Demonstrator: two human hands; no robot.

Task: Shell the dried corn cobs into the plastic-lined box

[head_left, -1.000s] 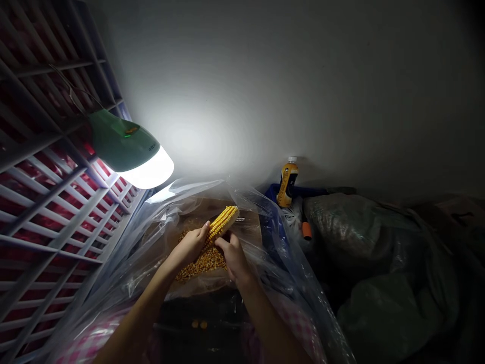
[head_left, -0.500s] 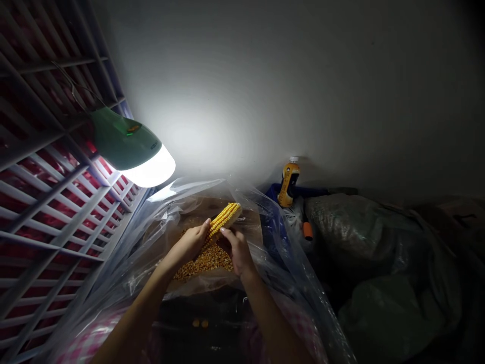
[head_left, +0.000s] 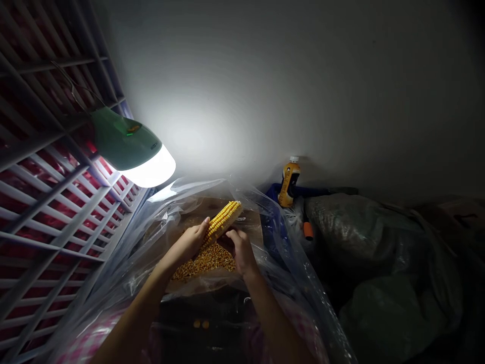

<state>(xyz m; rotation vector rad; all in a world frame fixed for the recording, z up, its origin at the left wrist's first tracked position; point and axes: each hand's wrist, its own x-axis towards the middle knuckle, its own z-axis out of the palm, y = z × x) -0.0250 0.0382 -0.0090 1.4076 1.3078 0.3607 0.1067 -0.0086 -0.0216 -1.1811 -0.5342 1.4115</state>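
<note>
My left hand [head_left: 188,244] grips the lower end of a yellow corn cob [head_left: 225,218], which points up and to the right. Against the cob's lower right side rests my right hand [head_left: 240,251], fingers curled and thumb pressing on the kernels. Under both hands lies a pile of loose corn kernels [head_left: 206,261] inside a brown box lined with clear plastic sheeting [head_left: 159,222]. Two stray kernels [head_left: 200,323] lie in the dark near my lap.
A green-topped lamp [head_left: 132,151] shines at the left, hanging by a white and red lattice crate wall [head_left: 41,202]. An orange bottle [head_left: 288,182] stands against the grey wall. Dark filled sacks [head_left: 371,263] fill the right side.
My right hand has shifted slightly up along the cob, and the cob has tilted a little higher. The kernel pile looks about the same.
</note>
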